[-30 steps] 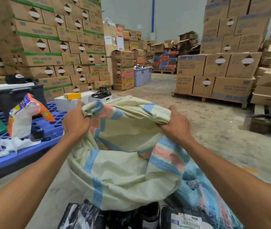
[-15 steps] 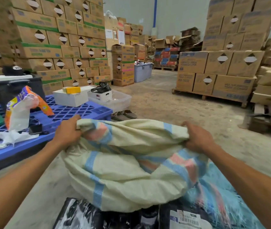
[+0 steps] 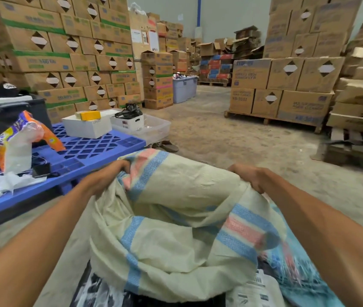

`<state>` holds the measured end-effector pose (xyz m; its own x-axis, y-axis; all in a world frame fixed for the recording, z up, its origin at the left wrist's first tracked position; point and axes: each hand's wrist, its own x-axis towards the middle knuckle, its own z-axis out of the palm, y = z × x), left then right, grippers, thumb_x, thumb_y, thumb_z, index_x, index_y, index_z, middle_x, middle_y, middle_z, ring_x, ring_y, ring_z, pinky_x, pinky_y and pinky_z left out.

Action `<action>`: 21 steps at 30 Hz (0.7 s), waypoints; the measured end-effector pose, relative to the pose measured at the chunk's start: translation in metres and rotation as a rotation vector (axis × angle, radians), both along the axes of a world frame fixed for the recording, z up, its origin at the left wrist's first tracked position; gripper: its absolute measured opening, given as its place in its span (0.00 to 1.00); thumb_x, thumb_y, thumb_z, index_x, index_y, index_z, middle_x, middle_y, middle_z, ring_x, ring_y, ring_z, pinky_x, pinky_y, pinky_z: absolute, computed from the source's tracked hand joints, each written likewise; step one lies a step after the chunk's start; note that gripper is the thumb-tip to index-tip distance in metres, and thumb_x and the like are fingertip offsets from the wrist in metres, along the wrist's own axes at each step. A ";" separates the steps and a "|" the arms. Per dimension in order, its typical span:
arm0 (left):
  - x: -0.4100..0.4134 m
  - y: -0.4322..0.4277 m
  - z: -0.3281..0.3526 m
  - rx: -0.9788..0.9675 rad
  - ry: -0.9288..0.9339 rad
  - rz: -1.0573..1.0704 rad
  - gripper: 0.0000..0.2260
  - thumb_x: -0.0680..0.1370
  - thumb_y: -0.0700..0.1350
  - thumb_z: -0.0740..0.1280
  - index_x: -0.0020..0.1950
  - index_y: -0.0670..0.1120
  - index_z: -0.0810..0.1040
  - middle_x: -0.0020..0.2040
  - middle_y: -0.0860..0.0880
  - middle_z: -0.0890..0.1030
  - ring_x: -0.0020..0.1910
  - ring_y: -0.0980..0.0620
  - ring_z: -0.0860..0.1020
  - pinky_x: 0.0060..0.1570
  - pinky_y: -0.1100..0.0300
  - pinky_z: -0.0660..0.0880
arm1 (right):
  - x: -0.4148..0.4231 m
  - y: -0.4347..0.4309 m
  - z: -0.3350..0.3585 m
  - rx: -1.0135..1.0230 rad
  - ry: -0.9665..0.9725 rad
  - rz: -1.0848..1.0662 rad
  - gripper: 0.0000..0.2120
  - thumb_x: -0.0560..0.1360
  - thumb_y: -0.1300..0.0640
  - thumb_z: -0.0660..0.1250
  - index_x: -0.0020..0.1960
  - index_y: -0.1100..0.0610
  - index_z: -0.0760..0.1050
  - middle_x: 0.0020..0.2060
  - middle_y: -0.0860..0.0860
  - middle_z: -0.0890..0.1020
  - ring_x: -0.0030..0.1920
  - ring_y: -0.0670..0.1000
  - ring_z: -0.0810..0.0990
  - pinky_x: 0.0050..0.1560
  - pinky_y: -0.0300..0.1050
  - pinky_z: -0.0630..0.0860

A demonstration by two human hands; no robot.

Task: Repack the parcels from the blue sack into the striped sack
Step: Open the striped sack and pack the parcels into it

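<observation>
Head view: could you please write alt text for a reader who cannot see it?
Left hand and right hand grip the top edge of a striped sack above wrapped parcels and a blue sack. A blue pallet lies to the left; cardboard boxes stand behind.

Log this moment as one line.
striped sack: held at top edge | left hand: grips it | right hand: grips it | parcels: beneath sack, none held | blue sack: lower right

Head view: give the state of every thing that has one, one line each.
striped sack: crumpled, held by its top edge in both hands.
left hand: grips the sack's edge.
right hand: grips the sack's edge.
parcels: lying below the striped sack, outside it.
blue sack: lying at lower right, blurred.
</observation>
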<state>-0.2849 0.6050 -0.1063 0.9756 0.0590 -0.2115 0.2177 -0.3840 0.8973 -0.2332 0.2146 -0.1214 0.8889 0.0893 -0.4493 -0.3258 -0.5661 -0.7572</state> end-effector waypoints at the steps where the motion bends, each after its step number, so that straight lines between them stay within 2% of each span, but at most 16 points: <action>1: -0.002 0.001 -0.002 -0.011 0.023 0.032 0.06 0.60 0.46 0.65 0.32 0.48 0.69 0.31 0.47 0.73 0.28 0.47 0.73 0.32 0.58 0.70 | -0.006 0.001 0.003 0.037 0.043 0.033 0.15 0.69 0.49 0.66 0.49 0.59 0.80 0.46 0.61 0.81 0.38 0.58 0.80 0.43 0.50 0.73; 3: -0.005 0.002 -0.004 -0.058 0.069 0.072 0.05 0.60 0.46 0.64 0.33 0.46 0.72 0.31 0.45 0.76 0.28 0.46 0.74 0.33 0.58 0.71 | -0.011 0.010 0.007 0.144 0.031 -0.009 0.23 0.71 0.40 0.68 0.56 0.57 0.78 0.50 0.57 0.83 0.46 0.58 0.82 0.46 0.46 0.76; 5: -0.005 0.001 -0.002 -0.099 0.100 0.123 0.06 0.64 0.46 0.62 0.34 0.44 0.75 0.31 0.43 0.78 0.28 0.44 0.76 0.34 0.58 0.72 | -0.013 0.026 0.003 0.112 -0.189 0.023 0.30 0.72 0.32 0.66 0.65 0.51 0.70 0.59 0.51 0.78 0.56 0.55 0.78 0.49 0.46 0.76; 7: 0.000 0.004 0.000 -0.150 0.122 0.184 0.10 0.66 0.47 0.61 0.33 0.42 0.78 0.31 0.42 0.79 0.29 0.43 0.76 0.36 0.56 0.73 | -0.013 0.039 -0.004 -0.121 -0.509 0.120 0.42 0.64 0.22 0.66 0.70 0.43 0.65 0.67 0.50 0.72 0.63 0.53 0.74 0.60 0.52 0.75; 8: 0.001 0.005 0.000 -0.188 0.124 0.195 0.12 0.67 0.47 0.61 0.31 0.42 0.79 0.31 0.41 0.79 0.30 0.43 0.76 0.37 0.55 0.73 | -0.016 0.044 -0.008 -0.261 -0.600 0.186 0.47 0.59 0.18 0.65 0.71 0.40 0.64 0.68 0.51 0.72 0.64 0.53 0.74 0.64 0.55 0.73; 10: 0.005 0.011 0.000 -0.275 0.127 0.198 0.11 0.65 0.47 0.62 0.31 0.43 0.81 0.35 0.41 0.80 0.34 0.42 0.77 0.43 0.52 0.75 | -0.017 0.053 -0.016 -0.505 -0.739 0.362 0.52 0.55 0.16 0.63 0.73 0.39 0.61 0.68 0.51 0.74 0.65 0.54 0.74 0.65 0.59 0.73; 11: 0.005 0.013 0.000 -0.318 0.142 0.193 0.11 0.64 0.47 0.64 0.36 0.42 0.81 0.40 0.40 0.81 0.37 0.41 0.78 0.47 0.49 0.76 | -0.022 0.059 -0.015 -0.564 -0.755 0.434 0.52 0.57 0.17 0.64 0.74 0.41 0.61 0.67 0.51 0.75 0.64 0.55 0.76 0.64 0.57 0.73; 12: 0.003 0.015 0.000 -0.351 0.165 0.173 0.13 0.62 0.48 0.65 0.41 0.42 0.81 0.43 0.40 0.80 0.39 0.41 0.78 0.50 0.47 0.76 | -0.027 0.064 -0.013 -0.572 -0.721 0.459 0.47 0.61 0.22 0.67 0.73 0.44 0.64 0.63 0.52 0.78 0.61 0.55 0.78 0.61 0.53 0.75; 13: -0.001 0.017 0.001 -0.364 0.186 0.135 0.16 0.62 0.48 0.67 0.46 0.43 0.79 0.45 0.40 0.79 0.41 0.41 0.78 0.50 0.47 0.76 | -0.029 0.067 -0.011 -0.511 -0.668 0.440 0.37 0.67 0.30 0.71 0.69 0.48 0.71 0.57 0.51 0.82 0.56 0.54 0.81 0.54 0.47 0.77; 14: -0.003 0.021 0.001 -0.366 0.203 0.097 0.18 0.63 0.48 0.68 0.50 0.43 0.78 0.47 0.40 0.79 0.43 0.40 0.78 0.49 0.47 0.75 | -0.030 0.067 -0.005 -0.403 -0.552 0.373 0.24 0.71 0.39 0.73 0.61 0.51 0.77 0.49 0.51 0.83 0.49 0.53 0.83 0.46 0.43 0.77; 15: -0.006 0.023 0.001 -0.345 0.222 0.055 0.21 0.63 0.49 0.69 0.53 0.42 0.78 0.49 0.39 0.80 0.45 0.39 0.78 0.50 0.46 0.75 | -0.027 0.063 0.000 -0.258 -0.376 0.295 0.15 0.73 0.46 0.73 0.55 0.54 0.79 0.43 0.51 0.83 0.43 0.52 0.83 0.41 0.41 0.77; 16: -0.008 0.028 0.000 -0.294 0.252 0.020 0.24 0.63 0.50 0.71 0.56 0.41 0.79 0.53 0.38 0.81 0.48 0.38 0.79 0.52 0.45 0.75 | -0.028 0.057 0.009 -0.109 -0.151 0.244 0.13 0.72 0.50 0.73 0.52 0.56 0.80 0.42 0.53 0.84 0.40 0.53 0.83 0.42 0.42 0.79; 17: -0.011 0.032 -0.002 -0.197 0.278 -0.008 0.27 0.64 0.53 0.72 0.58 0.40 0.79 0.55 0.37 0.82 0.49 0.37 0.80 0.53 0.45 0.76 | -0.030 0.048 0.017 0.007 0.039 0.215 0.13 0.71 0.51 0.74 0.51 0.58 0.81 0.42 0.56 0.85 0.40 0.55 0.83 0.46 0.45 0.80; 18: -0.014 0.034 -0.003 -0.059 0.288 -0.025 0.29 0.65 0.57 0.72 0.60 0.39 0.80 0.55 0.36 0.83 0.49 0.38 0.82 0.53 0.46 0.77 | -0.034 0.041 0.025 0.089 0.151 0.200 0.15 0.70 0.52 0.74 0.51 0.60 0.82 0.44 0.58 0.85 0.41 0.57 0.84 0.51 0.48 0.80; 20: -0.014 0.032 -0.006 0.204 0.201 -0.006 0.35 0.63 0.62 0.72 0.62 0.41 0.77 0.56 0.38 0.82 0.50 0.41 0.82 0.52 0.49 0.78 | -0.035 0.030 0.034 0.161 0.223 0.199 0.15 0.70 0.51 0.73 0.51 0.61 0.82 0.43 0.58 0.85 0.42 0.58 0.83 0.54 0.51 0.79; 21: -0.012 0.028 -0.006 0.300 0.115 0.029 0.38 0.61 0.61 0.72 0.66 0.43 0.73 0.61 0.41 0.79 0.53 0.43 0.79 0.53 0.50 0.75 | -0.038 0.027 0.038 0.154 0.222 0.204 0.15 0.71 0.51 0.72 0.51 0.61 0.81 0.43 0.58 0.85 0.42 0.58 0.83 0.53 0.52 0.79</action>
<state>-0.2970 0.6325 -0.1118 0.9431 0.1635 -0.2895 0.3265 -0.6200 0.7135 -0.2710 0.2418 -0.0834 0.7279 0.3371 -0.5971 -0.3839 -0.5211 -0.7623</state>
